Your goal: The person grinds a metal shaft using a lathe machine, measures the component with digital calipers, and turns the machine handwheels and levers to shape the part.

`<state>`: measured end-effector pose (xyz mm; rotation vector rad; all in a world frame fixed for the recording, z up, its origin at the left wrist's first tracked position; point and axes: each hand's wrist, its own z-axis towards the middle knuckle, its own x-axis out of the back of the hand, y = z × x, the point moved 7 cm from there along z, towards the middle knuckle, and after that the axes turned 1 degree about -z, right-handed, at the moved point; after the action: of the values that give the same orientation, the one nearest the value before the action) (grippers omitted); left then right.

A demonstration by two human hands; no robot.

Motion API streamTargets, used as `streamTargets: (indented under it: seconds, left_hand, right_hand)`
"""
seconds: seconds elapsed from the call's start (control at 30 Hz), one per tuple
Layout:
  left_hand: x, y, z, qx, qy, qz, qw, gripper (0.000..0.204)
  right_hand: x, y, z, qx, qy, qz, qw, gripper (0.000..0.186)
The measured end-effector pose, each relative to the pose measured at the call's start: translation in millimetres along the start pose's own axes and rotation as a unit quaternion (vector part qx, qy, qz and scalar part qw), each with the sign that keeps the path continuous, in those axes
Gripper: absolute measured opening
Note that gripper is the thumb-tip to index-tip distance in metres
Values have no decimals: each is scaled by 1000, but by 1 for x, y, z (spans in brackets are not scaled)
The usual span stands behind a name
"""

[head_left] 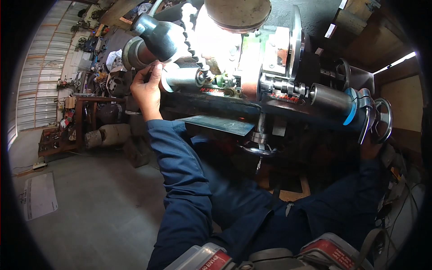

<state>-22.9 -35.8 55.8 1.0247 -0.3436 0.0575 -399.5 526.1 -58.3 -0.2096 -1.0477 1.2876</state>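
- Up at the bench machine, a grey metal cylinder [182,77] sits at the left end, its flange just beside the left hand [148,90].
- That left hand is half curled, thumb raised, fingertips right under a black lamp [164,39]; whether it grips the lamp, the cylinder or neither, I can't tell.
- Over at the far right, a chrome handwheel [389,119] stands on the machine's end, and the right hand [370,146] is in deep shadow just below it; I can't tell how far it's closed or what it has hold of.
- Next to that wheel, a curved metal lever [366,123] hangs down, with a blue band [352,108] around the steel housing beside it.
- Between the ends, a shiny stepped shaft [283,87] lies level, brightly lit.
- In front and lower, a second handwheel [257,150] with a crank handle, and left of it a flat metal plate [220,123].
- Blue sleeves [180,175] frame it all, over a grey floor [103,211].
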Motion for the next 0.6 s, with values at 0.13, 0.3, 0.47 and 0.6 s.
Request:
streamTargets:
  seconds: [0.13,0.3,0.47,0.6]
  left_hand:
    - [-5,0,0,-3,-2,-12,1000,24]
    - [-3,5,-1,-3,1,-7,1000,24]
    - [0,1,-1,7,-11,11,1000,33]
    - [-1,2,-1,-5,-3,-16,1000,25]
  right_hand:
    - [12,-12,-17,-3,29,-38,999,44]
    - [15,-98,23,53,87,-280,955,42]
    - [9,-136,54,35,71,-273,959,38]
    - [14,-117,63,-38,10,-293,955,37]
